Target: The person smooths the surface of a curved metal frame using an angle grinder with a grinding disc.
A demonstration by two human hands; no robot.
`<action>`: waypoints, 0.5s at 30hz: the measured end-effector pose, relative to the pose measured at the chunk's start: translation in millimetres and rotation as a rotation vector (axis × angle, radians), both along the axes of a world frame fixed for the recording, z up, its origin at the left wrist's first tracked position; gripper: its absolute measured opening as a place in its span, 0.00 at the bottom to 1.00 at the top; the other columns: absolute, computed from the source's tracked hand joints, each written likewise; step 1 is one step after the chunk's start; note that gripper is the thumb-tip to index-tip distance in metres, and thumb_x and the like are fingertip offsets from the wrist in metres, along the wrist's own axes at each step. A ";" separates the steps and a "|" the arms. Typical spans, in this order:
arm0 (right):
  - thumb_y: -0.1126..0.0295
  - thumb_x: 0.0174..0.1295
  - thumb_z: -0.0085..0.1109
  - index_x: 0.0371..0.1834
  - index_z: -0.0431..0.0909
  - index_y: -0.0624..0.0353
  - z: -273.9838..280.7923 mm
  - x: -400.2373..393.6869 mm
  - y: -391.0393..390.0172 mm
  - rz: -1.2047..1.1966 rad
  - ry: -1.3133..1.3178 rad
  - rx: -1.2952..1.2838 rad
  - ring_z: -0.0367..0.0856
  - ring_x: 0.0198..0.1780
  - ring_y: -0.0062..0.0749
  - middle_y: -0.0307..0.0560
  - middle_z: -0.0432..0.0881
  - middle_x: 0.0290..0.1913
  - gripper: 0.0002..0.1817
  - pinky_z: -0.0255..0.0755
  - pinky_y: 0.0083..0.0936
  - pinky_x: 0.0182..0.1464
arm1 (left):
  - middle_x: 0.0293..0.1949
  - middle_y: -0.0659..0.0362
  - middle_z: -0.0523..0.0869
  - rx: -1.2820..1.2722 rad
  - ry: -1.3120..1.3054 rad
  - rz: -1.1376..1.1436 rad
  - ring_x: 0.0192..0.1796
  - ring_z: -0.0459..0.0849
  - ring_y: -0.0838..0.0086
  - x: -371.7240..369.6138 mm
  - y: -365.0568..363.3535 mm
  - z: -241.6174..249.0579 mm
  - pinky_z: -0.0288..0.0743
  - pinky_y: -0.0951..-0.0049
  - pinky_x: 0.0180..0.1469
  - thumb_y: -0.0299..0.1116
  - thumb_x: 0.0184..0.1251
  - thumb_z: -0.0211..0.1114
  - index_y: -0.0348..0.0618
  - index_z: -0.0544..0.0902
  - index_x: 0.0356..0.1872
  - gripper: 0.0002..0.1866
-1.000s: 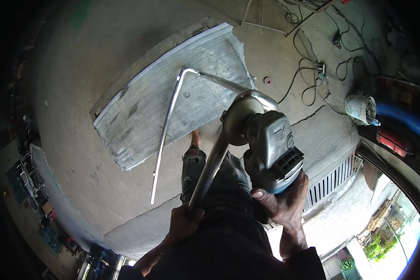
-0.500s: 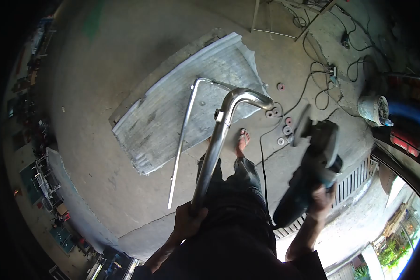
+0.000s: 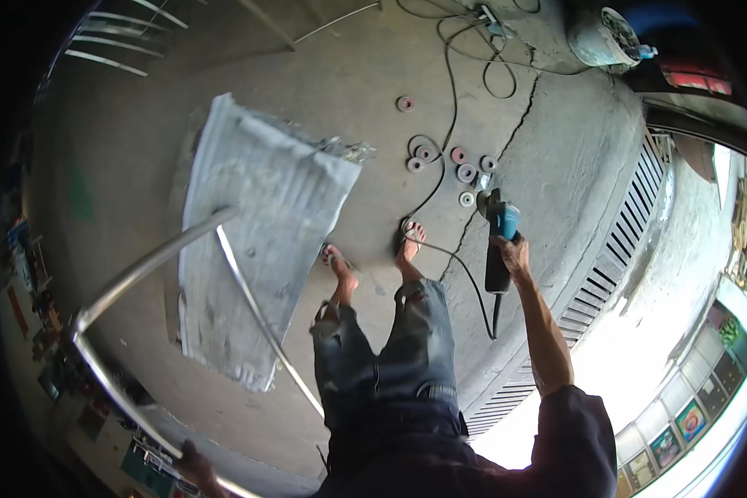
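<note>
The left hand point(image 3: 197, 469), dim at the lower left, is wrapped around the bent tube frame point(image 3: 153, 264); the right hand point(image 3: 513, 251) grips the grinder point(image 3: 497, 274) by its body, the disc end pointing away from the person. The grinder has swung out from beside the tube to the person's right, while the frame has gone over to the left; tool and tubing are now well apart, so the disc is not working on the metal, and the left hand appears to be the frame's only hold.

The frame crosses above the left edge of the metal sheet point(image 3: 249, 191), its thinner leg slanting back past the near right part of that sheet; whether any tube touches the sheet I cannot tell. Two sandalled feet point(image 3: 411, 241) stand off the sheet's right edge; the cord point(image 3: 471, 284) loops on the floor between them and the grinder. Just past the grinder's disc lie loose discs point(image 3: 460, 175), beyond the right edge of the sheet and nearly level with its crumpled far right corner; farther off, near the floor's far right side, is a bucket point(image 3: 591, 41).
</note>
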State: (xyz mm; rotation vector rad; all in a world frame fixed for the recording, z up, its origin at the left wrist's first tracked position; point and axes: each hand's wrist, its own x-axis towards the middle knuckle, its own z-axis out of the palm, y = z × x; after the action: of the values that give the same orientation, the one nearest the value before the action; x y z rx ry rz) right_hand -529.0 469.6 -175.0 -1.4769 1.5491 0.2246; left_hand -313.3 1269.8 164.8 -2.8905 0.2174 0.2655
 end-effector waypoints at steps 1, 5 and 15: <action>0.58 0.41 0.64 0.38 0.76 0.67 -52.8 -12.0 -9.0 0.025 0.095 -0.066 0.79 0.30 0.33 0.50 0.81 0.30 0.25 0.72 0.27 0.33 | 0.26 0.50 0.83 -0.014 -0.001 -0.020 0.29 0.83 0.67 14.2 -19.5 -31.1 0.74 0.66 0.26 0.46 0.62 0.53 0.45 0.76 0.48 0.20; 0.54 0.40 0.65 0.45 0.74 0.68 -191.1 -30.9 -40.3 -0.003 0.336 -0.114 0.81 0.42 0.51 0.62 0.81 0.39 0.32 0.73 0.37 0.45 | 0.27 0.50 0.83 -0.093 0.034 0.143 0.29 0.83 0.66 52.9 -91.9 -128.1 0.74 0.66 0.27 0.44 0.62 0.53 0.44 0.75 0.50 0.20; 0.52 0.41 0.64 0.53 0.71 0.65 -434.6 -77.0 -88.8 -0.138 0.316 -0.251 0.78 0.48 0.56 0.65 0.79 0.46 0.37 0.71 0.39 0.50 | 0.30 0.51 0.84 -0.263 -0.021 0.633 0.30 0.83 0.66 95.1 -203.8 -279.3 0.74 0.66 0.29 0.40 0.61 0.55 0.43 0.73 0.54 0.20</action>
State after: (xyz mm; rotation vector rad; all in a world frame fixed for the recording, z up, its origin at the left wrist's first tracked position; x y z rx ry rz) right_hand -606.0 380.8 -609.7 -1.5734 1.9852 0.1946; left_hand -218.1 1066.1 -114.5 -3.1329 -0.7301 0.3277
